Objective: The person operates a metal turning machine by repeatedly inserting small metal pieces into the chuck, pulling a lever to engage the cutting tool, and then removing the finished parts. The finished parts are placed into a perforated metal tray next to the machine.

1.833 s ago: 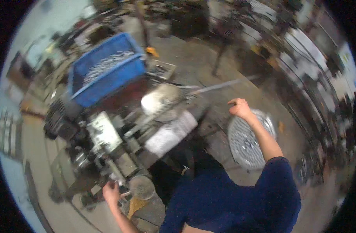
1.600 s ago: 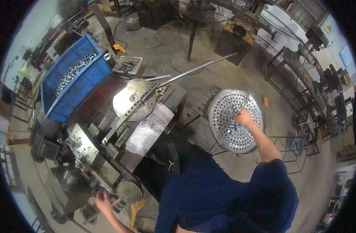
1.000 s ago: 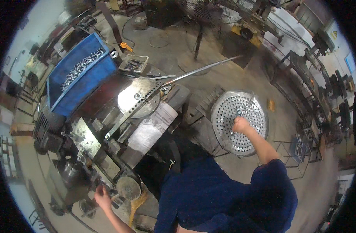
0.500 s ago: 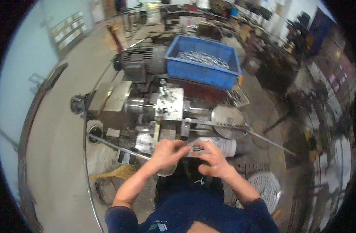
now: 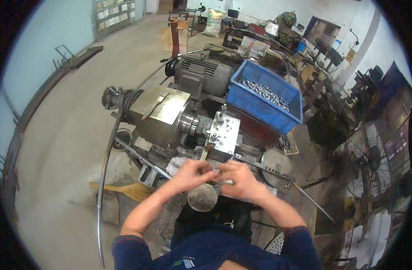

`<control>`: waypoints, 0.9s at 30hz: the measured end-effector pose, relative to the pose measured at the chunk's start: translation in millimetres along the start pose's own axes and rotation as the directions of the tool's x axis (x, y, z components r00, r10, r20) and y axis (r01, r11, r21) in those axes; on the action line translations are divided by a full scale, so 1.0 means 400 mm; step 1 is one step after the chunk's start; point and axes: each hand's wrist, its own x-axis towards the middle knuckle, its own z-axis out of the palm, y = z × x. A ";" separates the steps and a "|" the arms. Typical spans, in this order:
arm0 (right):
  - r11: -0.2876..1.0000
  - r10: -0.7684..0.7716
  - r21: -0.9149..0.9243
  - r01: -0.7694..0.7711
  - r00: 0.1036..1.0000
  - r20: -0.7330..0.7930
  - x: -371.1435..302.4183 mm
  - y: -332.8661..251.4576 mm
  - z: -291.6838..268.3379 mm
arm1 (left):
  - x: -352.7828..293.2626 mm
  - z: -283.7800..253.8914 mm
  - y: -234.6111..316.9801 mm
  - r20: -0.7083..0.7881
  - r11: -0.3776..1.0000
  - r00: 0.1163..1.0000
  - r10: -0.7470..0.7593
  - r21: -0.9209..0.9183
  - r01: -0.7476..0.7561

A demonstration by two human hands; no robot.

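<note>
My left hand (image 5: pixel 191 174) and my right hand (image 5: pixel 242 181) meet in front of a small lathe-like machine, fingertips nearly touching. Between them is a small shiny metal part (image 5: pixel 216 171), mostly covered by the fingers, so its exact kind cannot be made out. Both hands are closed in a pinch around it. Just beyond the hands stands the machine's metal tool block (image 5: pixel 225 134) with bolts on top. Left of the block is a round chuck (image 5: pixel 188 123). A round metal disc (image 5: pixel 202 198) sits below the left hand.
A blue crate (image 5: pixel 260 108) of small metal parts stands behind the machine, beside a motor (image 5: pixel 201 74). A long lever (image 5: pixel 143 158) reaches in from the left, another bar (image 5: pixel 305 193) at right. A broom (image 5: pixel 129 191) lies left; a large fan (image 5: pixel 365 159) stands right.
The view has swung, so the machine and crate appear farther right and more tilted. My hands remain together at the small metal part, and the right fingers have come closer to the left ones.
</note>
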 end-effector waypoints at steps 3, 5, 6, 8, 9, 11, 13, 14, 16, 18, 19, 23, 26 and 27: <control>0.976 0.096 -0.203 -0.081 0.994 0.061 0.115 0.038 -0.010 | -0.046 -0.147 -0.001 -0.004 0.946 0.998 -0.063 0.320 0.061; 0.939 0.184 -0.302 -0.161 0.982 0.048 0.202 0.097 0.006 | -0.107 -0.246 0.003 -0.225 0.802 0.974 0.017 0.585 0.121; 0.927 0.241 -0.308 -0.216 0.970 0.045 0.238 0.134 0.022 | -0.145 -0.294 0.005 -0.320 0.740 0.947 -0.016 0.634 0.226; 0.862 0.372 -0.409 -0.300 0.922 0.106 0.293 0.219 0.084 | -0.246 -0.385 0.001 -0.463 0.534 0.877 -0.131 0.712 0.456; 0.820 0.438 -0.465 -0.335 0.889 0.132 0.312 0.251 0.112 | -0.311 -0.421 -0.035 -0.532 0.456 0.835 -0.138 0.714 0.530; 0.857 0.433 -0.351 -0.377 0.897 0.095 0.325 0.291 0.140 | -0.451 -0.469 -0.092 -0.646 0.321 0.727 -0.233 0.654 0.685; 0.896 0.402 -0.233 -0.379 0.914 0.061 0.329 0.299 0.158 | -0.580 -0.468 -0.100 -0.699 0.223 0.630 -0.337 0.591 0.775; 0.893 0.401 -0.251 -0.373 0.913 0.069 0.328 0.296 0.156 | -0.604 -0.443 -0.099 -0.705 0.265 0.587 -0.397 0.525 0.809; 0.885 0.402 -0.288 -0.365 0.912 0.080 0.332 0.293 0.149 | -0.624 -0.406 -0.095 -0.695 0.332 0.505 -0.512 0.382 0.863; 0.873 0.444 -0.293 -0.389 0.883 0.153 0.357 0.266 0.133 | -0.660 -0.379 -0.157 -0.671 0.455 0.520 -0.529 0.292 0.841; 0.869 0.459 -0.295 -0.397 0.870 0.181 0.370 0.259 0.132 | -0.681 -0.369 -0.216 -0.720 0.444 0.475 -0.506 0.254 0.859; 0.891 0.414 -0.256 -0.374 0.902 0.122 0.362 0.271 0.141 | -0.628 -0.374 -0.271 -0.807 0.142 0.476 -0.350 0.456 0.879; 0.943 0.202 -0.284 -0.174 0.977 0.072 0.342 0.279 0.145 | -0.626 -0.445 -0.292 -0.762 0.059 0.491 -0.423 0.518 0.854; 0.932 0.259 -0.277 -0.235 0.964 0.055 0.331 0.281 0.139 | -0.627 -0.504 -0.285 -0.754 0.031 0.511 -0.412 0.550 0.835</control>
